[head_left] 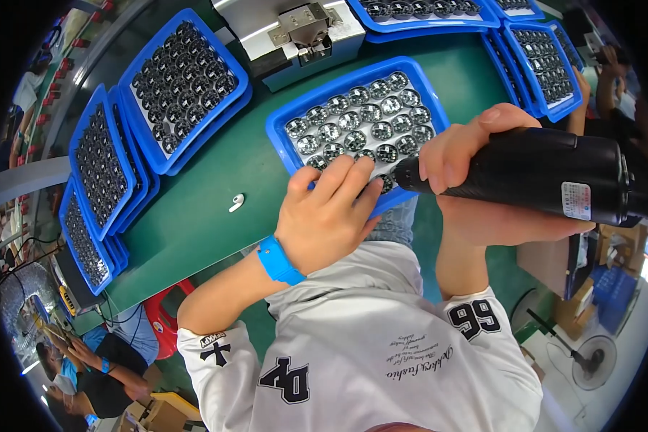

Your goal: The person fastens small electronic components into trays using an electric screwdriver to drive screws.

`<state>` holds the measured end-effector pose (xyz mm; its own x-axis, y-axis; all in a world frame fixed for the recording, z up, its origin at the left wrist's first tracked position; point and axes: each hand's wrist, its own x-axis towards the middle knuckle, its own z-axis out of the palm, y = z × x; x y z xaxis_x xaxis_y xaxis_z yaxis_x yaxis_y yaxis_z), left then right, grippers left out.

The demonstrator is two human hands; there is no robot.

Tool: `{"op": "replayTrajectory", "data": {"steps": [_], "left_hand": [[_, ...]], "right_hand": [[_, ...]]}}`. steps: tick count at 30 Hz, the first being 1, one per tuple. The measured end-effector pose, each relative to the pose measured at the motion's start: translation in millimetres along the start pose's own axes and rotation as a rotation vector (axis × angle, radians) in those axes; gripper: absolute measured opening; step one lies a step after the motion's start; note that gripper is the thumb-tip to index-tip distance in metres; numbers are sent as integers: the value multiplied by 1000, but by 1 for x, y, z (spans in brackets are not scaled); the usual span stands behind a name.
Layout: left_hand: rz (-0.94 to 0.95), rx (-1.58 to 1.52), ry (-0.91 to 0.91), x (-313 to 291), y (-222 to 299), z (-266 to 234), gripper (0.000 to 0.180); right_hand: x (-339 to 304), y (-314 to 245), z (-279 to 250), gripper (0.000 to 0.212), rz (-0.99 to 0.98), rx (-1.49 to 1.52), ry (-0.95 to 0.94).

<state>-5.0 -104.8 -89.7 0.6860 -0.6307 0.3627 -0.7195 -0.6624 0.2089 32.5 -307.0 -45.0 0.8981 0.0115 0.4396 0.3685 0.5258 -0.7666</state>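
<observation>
A blue tray (281, 144) of round, faceted, mirror-like parts (371, 113) on a white liner lies in front of me. My left hand (326, 205) is over the tray's near edge, fingers bent down among the nearest parts; its fingertips are hidden, so what they pinch cannot be made out. A blue band circles that wrist. My right hand (457, 169) is wrapped round a thick black cylindrical hand tool (547, 169), held level above the tray's right side. Its narrow nose points left, close to a part near my left fingers.
More filled blue trays (248, 90) stand stacked at the left and upper right (547, 68). A metal fixture (313, 32) stands behind my tray. A white earbud (237, 202) lies on the green table (194, 230). Other people work at far left and right.
</observation>
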Motion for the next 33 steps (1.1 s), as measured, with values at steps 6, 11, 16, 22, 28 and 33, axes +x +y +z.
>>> {"op": "replayTrajectory", "data": {"steps": [6, 11, 16, 22, 28, 33], "left_hand": [[-42, 26, 69, -1, 5, 7, 38], [-28, 28, 102, -1, 4, 11, 29], [-28, -2, 107, -1, 3, 12, 28], [-18, -38, 114, -1, 0, 16, 33], [-8, -44, 119, 0, -2, 19, 36], [-16, -56, 121, 1, -1, 15, 36]], "right_hand": [[-6, 1, 9, 128, 168, -132, 210], [-6, 3, 12, 131, 224, -99, 151], [-5, 16, 12, 127, 118, 49, 118], [2, 20, 10, 123, 166, 19, -157], [-1, 13, 24, 124, 369, -157, 103], [2, 12, 20, 126, 410, -166, 44]]}}
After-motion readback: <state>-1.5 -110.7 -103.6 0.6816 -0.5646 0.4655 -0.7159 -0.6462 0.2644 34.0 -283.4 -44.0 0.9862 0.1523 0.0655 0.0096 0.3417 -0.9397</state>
